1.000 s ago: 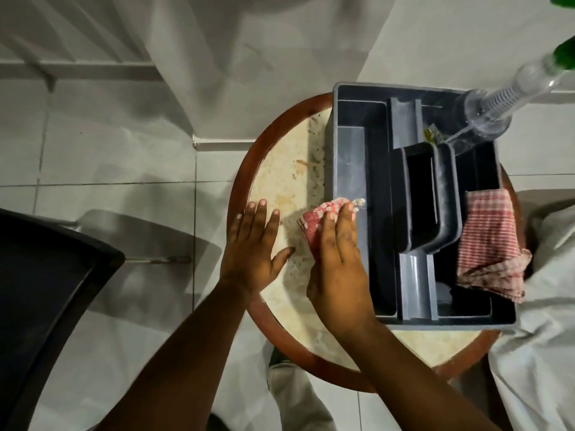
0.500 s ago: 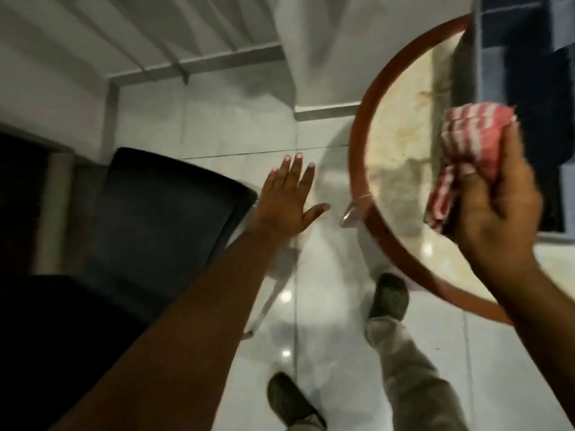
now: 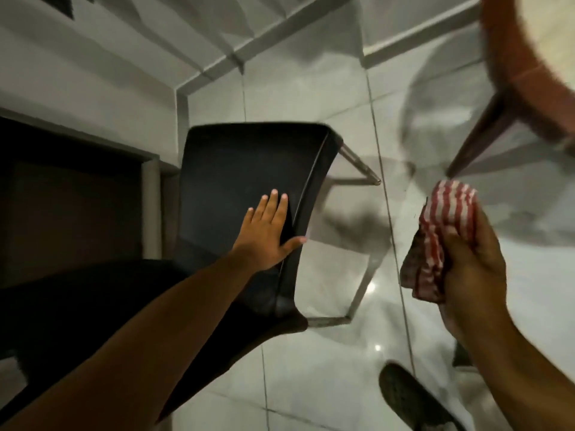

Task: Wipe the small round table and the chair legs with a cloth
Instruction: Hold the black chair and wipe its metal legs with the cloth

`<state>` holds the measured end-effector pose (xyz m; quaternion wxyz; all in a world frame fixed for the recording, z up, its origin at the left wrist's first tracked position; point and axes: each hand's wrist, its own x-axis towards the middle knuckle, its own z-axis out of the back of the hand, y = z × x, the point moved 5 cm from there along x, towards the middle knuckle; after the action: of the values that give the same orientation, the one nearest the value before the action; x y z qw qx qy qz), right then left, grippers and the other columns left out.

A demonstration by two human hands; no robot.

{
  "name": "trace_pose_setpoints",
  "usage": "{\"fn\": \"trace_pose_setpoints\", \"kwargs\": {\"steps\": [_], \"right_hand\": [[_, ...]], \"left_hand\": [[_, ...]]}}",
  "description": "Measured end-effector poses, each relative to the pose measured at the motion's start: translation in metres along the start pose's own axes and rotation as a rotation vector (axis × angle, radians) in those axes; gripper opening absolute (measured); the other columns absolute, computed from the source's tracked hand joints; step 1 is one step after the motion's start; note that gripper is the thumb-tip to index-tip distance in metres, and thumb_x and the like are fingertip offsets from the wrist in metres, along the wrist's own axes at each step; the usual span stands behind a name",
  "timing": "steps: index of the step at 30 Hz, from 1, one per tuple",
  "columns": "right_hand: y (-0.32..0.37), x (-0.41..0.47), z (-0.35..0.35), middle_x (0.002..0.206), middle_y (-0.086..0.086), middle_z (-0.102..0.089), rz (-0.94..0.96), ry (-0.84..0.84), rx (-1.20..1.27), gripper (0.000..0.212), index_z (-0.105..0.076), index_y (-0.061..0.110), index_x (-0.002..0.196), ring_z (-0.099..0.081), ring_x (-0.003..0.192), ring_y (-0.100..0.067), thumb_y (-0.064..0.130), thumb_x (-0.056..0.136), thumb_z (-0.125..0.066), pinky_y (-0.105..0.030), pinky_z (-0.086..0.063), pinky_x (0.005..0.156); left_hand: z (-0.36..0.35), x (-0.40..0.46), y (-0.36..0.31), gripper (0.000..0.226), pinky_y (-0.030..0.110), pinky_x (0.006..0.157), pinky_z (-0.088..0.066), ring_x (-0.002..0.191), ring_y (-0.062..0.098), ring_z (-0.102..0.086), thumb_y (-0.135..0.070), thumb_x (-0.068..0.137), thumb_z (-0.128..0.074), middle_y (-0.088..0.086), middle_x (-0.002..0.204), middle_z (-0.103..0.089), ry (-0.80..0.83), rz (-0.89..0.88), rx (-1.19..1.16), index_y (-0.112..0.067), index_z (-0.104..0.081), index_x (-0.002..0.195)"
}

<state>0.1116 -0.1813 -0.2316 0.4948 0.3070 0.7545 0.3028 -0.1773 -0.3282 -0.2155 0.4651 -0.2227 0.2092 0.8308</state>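
A black chair stands at centre left with its seat facing me. Two metal chair legs show past its right edge, one far and one near. My left hand lies flat on the seat by that edge, fingers apart, holding nothing. My right hand is at the right, in the air above the floor, closed on a bunched red-and-white checked cloth. The small round table with its brown rim is at the top right, blurred, and one dark table leg slants down to the floor.
Glossy white floor tiles lie between chair and table. A white wall with a skirting board runs behind the chair. A dark opening is at the left. My shoe is at the bottom right.
My view has swung left from the table to the chair. My left hand left the tabletop and now rests on the chair seat. My right hand lifted the cloth off the table.
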Motion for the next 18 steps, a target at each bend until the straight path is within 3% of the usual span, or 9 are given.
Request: {"fn": "trace_pose_setpoints", "kwargs": {"steps": [1, 3, 5, 8, 11, 14, 18], "right_hand": [[-0.02, 0.005, 0.001, 0.123, -0.002, -0.072, -0.04, -0.009, 0.013, 0.049, -0.047, 0.028, 0.148, -0.074, 0.1, -0.018, 0.013, 0.101, -0.049, -0.043, -0.063, 0.079], [-0.053, 0.017, 0.001, 0.14, -0.011, -0.06, -0.107, -0.037, 0.056, 0.047, -0.049, 0.024, 0.147, -0.06, 0.125, -0.033, 0.013, 0.101, -0.052, -0.061, -0.045, 0.107], [-0.086, 0.026, 0.0, 0.145, -0.009, -0.057, -0.151, -0.063, 0.109, 0.047, -0.05, 0.021, 0.147, -0.055, 0.132, -0.031, 0.014, 0.101, -0.052, -0.06, -0.038, 0.114], [-0.127, 0.025, -0.002, 0.147, -0.011, -0.056, -0.139, -0.081, 0.178, 0.047, -0.05, 0.015, 0.146, -0.059, 0.128, -0.023, 0.011, 0.1, -0.05, -0.051, -0.044, 0.113], [-0.166, 0.01, -0.005, 0.139, -0.008, -0.06, -0.144, -0.121, 0.241, 0.05, -0.047, 0.011, 0.147, -0.067, 0.107, -0.022, 0.009, 0.098, -0.053, -0.037, -0.058, 0.085], [-0.213, -0.012, -0.001, 0.148, -0.007, -0.054, -0.164, -0.206, 0.298, 0.051, -0.042, 0.004, 0.149, -0.057, 0.128, -0.017, -0.003, 0.099, -0.047, -0.023, -0.05, 0.095], [-0.287, -0.056, -0.014, 0.123, 0.016, -0.071, -0.279, -0.242, 0.267, 0.045, -0.052, 0.021, 0.144, -0.067, 0.097, 0.005, 0.008, 0.102, -0.05, -0.012, -0.052, 0.078]], "left_hand": [[-0.011, 0.0, -0.006, 0.1, 0.054, 0.126, -0.006, 0.156, 0.033, 0.009, -0.072, 0.094, -0.038, 0.014, 0.169, 0.013, -0.021, 0.006, -0.059, -0.012, 0.01, 0.158], [-0.023, 0.0, -0.014, 0.099, 0.053, 0.124, -0.007, 0.156, 0.035, 0.008, -0.064, 0.096, -0.047, 0.015, 0.169, 0.01, -0.134, 0.06, -0.152, -0.009, 0.008, 0.158], [-0.03, 0.001, -0.015, 0.091, 0.057, 0.125, -0.01, 0.156, 0.037, 0.004, -0.054, 0.099, -0.05, 0.017, 0.169, 0.004, -0.22, 0.088, -0.191, -0.008, 0.002, 0.158], [-0.034, 0.003, -0.013, 0.084, 0.058, 0.125, -0.012, 0.156, 0.039, 0.0, -0.045, 0.099, -0.05, 0.02, 0.169, -0.002, -0.305, 0.073, -0.231, -0.005, -0.006, 0.158], [-0.046, -0.001, -0.02, 0.081, 0.058, 0.124, -0.014, 0.156, 0.042, -0.005, -0.041, 0.099, -0.054, 0.022, 0.168, -0.007, -0.389, 0.113, -0.297, -0.006, -0.011, 0.158], [-0.057, -0.007, -0.022, 0.086, 0.057, 0.123, -0.013, 0.155, 0.043, -0.007, -0.04, 0.096, -0.06, 0.023, 0.167, -0.008, -0.454, 0.19, -0.352, -0.007, -0.011, 0.158], [-0.058, -0.003, -0.018, 0.088, 0.057, 0.123, -0.01, 0.156, 0.04, -0.005, -0.04, 0.095, -0.059, 0.021, 0.168, -0.005, -0.485, 0.16, -0.342, -0.01, -0.007, 0.159]]}}
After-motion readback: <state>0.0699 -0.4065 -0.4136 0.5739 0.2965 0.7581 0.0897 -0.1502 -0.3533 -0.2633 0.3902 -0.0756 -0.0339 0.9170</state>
